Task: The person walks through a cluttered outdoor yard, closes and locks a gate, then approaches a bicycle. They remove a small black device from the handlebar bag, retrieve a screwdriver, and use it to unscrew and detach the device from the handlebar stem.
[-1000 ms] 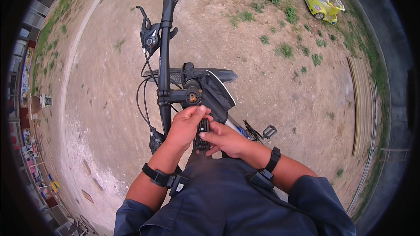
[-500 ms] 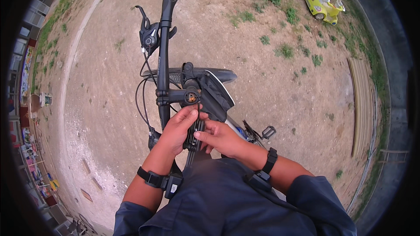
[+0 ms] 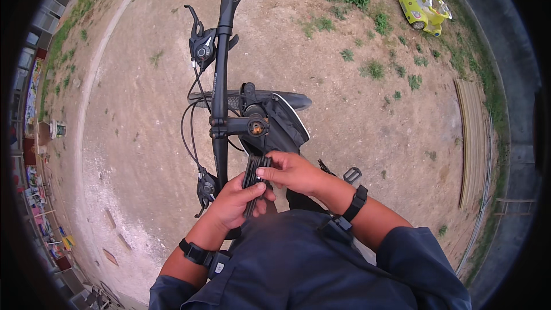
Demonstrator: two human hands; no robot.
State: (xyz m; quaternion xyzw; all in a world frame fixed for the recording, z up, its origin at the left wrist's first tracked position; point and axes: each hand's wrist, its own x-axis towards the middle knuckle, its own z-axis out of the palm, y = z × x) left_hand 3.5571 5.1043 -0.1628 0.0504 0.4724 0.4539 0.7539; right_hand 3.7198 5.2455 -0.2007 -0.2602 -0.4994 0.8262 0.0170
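Note:
Both hands are closed on a dark folding multi-tool [image 3: 253, 173] with a stack of slim blades. My left hand [image 3: 232, 201] grips its lower part, thumb across it. My right hand [image 3: 294, 173] pinches its upper right side between thumb and fingers; the fingertips behind it are hidden. Just beyond the tool is the bicycle stem [image 3: 234, 126], whose round top shows an orange-brown recess [image 3: 256, 127]. The black handlebar [image 3: 220, 80] runs away from me, turned along the view. A black bag [image 3: 281, 120] with a white edge sits beside the stem.
The front tyre [image 3: 295, 101] points right. Brake levers [image 3: 202, 46] and cables hang off the handlebar's left side. A pedal [image 3: 352, 175] sticks out at the right. Farther off are a yellow toy car [image 3: 423, 12], stacked long boards [image 3: 472, 143] and weed tufts on dirt ground.
My hands have drawn back from the stem with the multi-tool. The thin key that pointed up toward the stem no longer shows sticking out. The handlebar sits slightly farther right in view.

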